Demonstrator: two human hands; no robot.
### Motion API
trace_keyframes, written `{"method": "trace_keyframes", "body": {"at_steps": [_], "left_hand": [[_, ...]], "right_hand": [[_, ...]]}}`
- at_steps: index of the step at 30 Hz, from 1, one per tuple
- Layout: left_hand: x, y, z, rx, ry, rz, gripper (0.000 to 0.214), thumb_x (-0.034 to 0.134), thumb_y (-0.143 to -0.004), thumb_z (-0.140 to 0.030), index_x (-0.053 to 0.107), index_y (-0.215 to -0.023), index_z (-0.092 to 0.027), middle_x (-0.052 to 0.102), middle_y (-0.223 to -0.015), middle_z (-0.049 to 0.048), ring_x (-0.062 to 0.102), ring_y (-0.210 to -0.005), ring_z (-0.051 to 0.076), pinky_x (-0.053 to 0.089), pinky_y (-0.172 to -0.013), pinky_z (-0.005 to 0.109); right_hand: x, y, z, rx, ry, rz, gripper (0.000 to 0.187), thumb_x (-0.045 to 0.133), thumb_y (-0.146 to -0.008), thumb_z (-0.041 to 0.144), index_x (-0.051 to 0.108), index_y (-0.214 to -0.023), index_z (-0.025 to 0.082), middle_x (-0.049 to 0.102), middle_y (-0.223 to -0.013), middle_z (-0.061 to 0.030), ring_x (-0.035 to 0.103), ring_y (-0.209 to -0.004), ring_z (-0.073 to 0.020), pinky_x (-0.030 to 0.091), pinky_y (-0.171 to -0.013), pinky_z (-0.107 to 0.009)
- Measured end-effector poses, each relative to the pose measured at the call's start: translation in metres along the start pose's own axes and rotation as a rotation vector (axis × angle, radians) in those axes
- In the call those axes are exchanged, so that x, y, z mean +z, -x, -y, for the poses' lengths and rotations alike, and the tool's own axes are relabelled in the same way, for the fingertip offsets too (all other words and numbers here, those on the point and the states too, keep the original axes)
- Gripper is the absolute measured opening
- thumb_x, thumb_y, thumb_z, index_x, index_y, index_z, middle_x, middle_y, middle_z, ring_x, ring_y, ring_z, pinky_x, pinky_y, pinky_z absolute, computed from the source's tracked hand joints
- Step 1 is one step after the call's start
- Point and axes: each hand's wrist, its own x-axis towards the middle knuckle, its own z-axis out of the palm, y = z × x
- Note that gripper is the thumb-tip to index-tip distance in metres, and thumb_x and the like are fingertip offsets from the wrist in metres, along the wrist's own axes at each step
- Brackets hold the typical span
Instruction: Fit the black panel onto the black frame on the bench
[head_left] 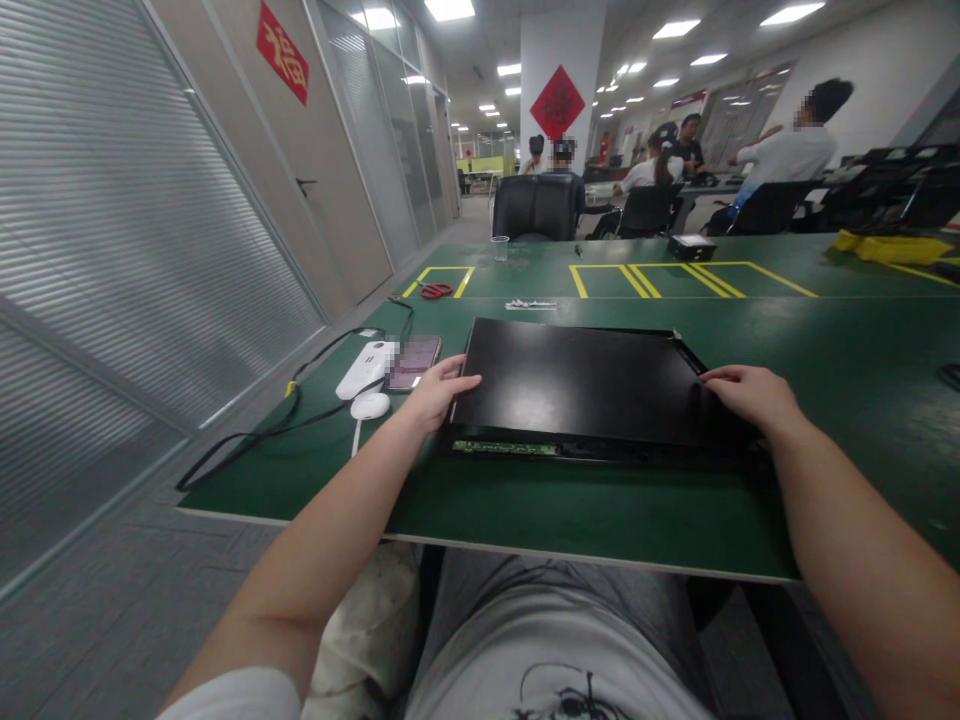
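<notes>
Contact on flat black rectangular panel [585, 380], green worktop [600, 515] — left hand [439, 392] and right hand [750, 393] at opposite edges, fingers released, lying flat; even two-sided pressure judged advisable.

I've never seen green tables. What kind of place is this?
Probably an electronics workshop: green table with yellow marked boxes, a flat black panel showing a circuit strip, people seated at desks.

an open-plan office turned assembly workshop: long green-matted tables [825, 350] marked with yellow tape boxes [442, 280], ceiling light panels [675, 28], glass partition walls with blinds [112, 230], black office chairs [536, 208], and other people [787, 150] seated at further tables. red paper decorations [557, 102] hang on the pillar and wall.
</notes>
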Motion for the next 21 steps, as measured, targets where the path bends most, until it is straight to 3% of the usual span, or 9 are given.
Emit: {"method": "trace_keyframes", "body": {"at_steps": [4,10,21], "left_hand": [[0.000,0.001,0.000,0.017,-0.004,0.017,0.069,0.083,-0.058,-0.008,0.061,-0.123,-0.016,0.075,-0.095,0.0090,0.072,-0.082,0.023,0.059,-0.078,0.037],[0.003,0.006,-0.005,0.121,0.011,0.097,0.056,0.082,-0.055,-0.009,0.069,-0.109,-0.014,0.072,-0.116,0.0119,0.066,-0.112,0.029,0.053,-0.096,0.040],[0.011,0.013,-0.011,0.204,0.037,0.178,0.071,0.084,-0.054,-0.015,0.062,-0.122,-0.012,0.070,-0.122,0.0152,0.058,-0.125,0.032,0.047,-0.105,0.043]], "right_hand": [[0.001,0.001,0.000,0.001,-0.001,0.007,0.034,0.056,-0.074,0.038,0.078,-0.098,0.027,0.073,-0.099,-0.0049,0.063,-0.086,-0.0244,0.047,-0.072,-0.033],[0.002,0.001,0.000,-0.023,-0.015,-0.006,0.034,0.055,-0.073,0.038,0.078,-0.095,0.026,0.073,-0.097,-0.0052,0.063,-0.082,-0.0230,0.046,-0.069,-0.033],[0.003,-0.003,-0.002,-0.022,-0.071,-0.028,0.044,0.057,-0.076,0.037,0.072,-0.115,0.024,0.072,-0.100,-0.0066,0.064,-0.089,-0.0232,0.047,-0.076,-0.032]]}}
